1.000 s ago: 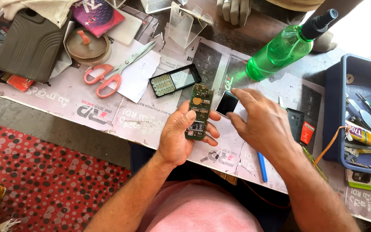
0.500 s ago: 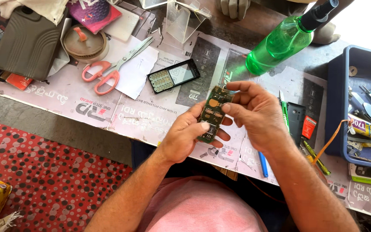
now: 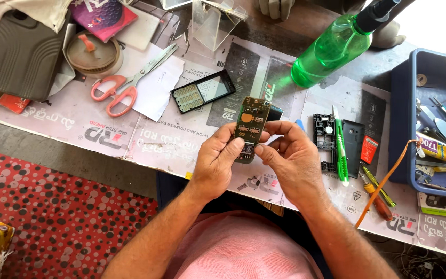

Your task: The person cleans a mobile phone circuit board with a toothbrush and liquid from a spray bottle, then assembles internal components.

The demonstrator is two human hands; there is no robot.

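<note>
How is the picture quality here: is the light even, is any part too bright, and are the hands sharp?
Head view: strong daylight comes from the top right, where the corner is blown out to white; the green bottle throws a green glow on the paper; the left hand, right hand and circuit board are sharp; straight edges bend a little near the frame borders.

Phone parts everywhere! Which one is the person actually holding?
The green circuit board, gripped between the left hand and the right hand. The black keypad cover and the black frame lie untouched on the newspaper-covered table.
</note>
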